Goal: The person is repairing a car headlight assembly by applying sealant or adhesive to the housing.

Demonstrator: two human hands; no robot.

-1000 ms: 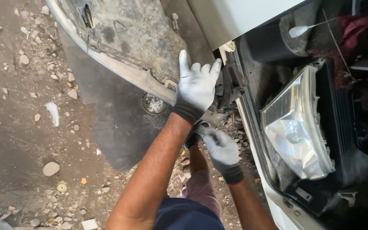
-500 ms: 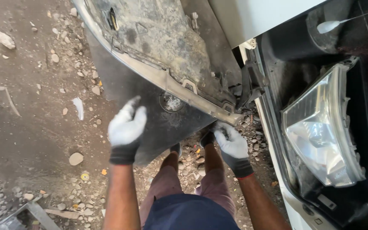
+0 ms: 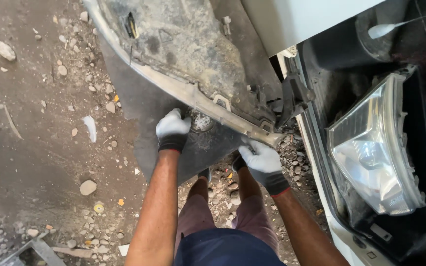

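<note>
Left hand [image 3: 172,129] moved up onto the one bumper [image 3: 183,64], gripping its edge; right hand [image 3: 262,158] grips the corner. One headlight [image 3: 371,148] beside.

An outdoor car repair yard, probably an informal roadside garage rather than a fitted workshop. The ground [image 3: 35,162] is bare packed dirt strewn with stones, gravel and scraps of litter. A white car [image 3: 321,202] stands at the right with its front stripped open, its clear headlight [image 3: 371,148] exposed and dark inner parts showing behind it. A detached bumper panel [image 3: 183,59], caked with dried mud on its inner side, hangs over the dirt beside the car. Both of the person's hands wear white and grey work gloves. A flat metal piece lies at the bottom left corner, too cropped to identify.
</note>
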